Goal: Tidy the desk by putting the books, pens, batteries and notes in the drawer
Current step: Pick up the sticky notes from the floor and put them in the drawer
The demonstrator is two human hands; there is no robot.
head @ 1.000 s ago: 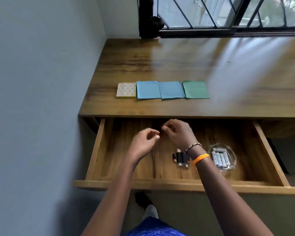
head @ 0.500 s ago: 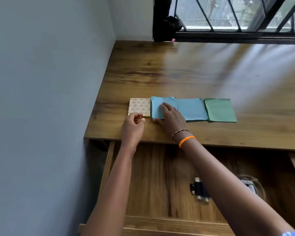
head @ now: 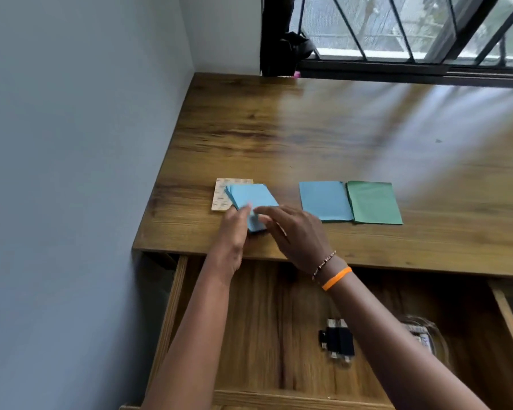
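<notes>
Batteries (head: pixel 338 341) already lie in the open drawer (head: pixel 172 306); my left hand (head: pixel 234 232) and right hand (head: pixel 296 232) pinch the blue notes (head: pixel 251 198) over the patterned pad (head: pixel 219 199); blue pad (head: pixel 323 201) and green pad (head: pixel 373 202) wait on the counter (head: pixel 308 128).

- A blue-grey wall (head: pixel 71 173) fills the left side and meets a paler wall section (head: pixel 222 31) in the corner behind the desk.
- A window (head: pixel 397 25) runs along the top right, with a dark frame (head: pixel 412 71) and slanting black bars (head: pixel 347 28) across the panes.
- Blurred greenery and pale daylight show through the glass.
- A dark, indistinct object (head: pixel 296 45) sits at the lower left corner of the window; what it is cannot be told.
- A small pink spot (head: pixel 296 74) lies at the sill just below that object.
- A beaded bracelet (head: pixel 323 264) and an orange band (head: pixel 336 278) circle one wrist, side by side.
</notes>
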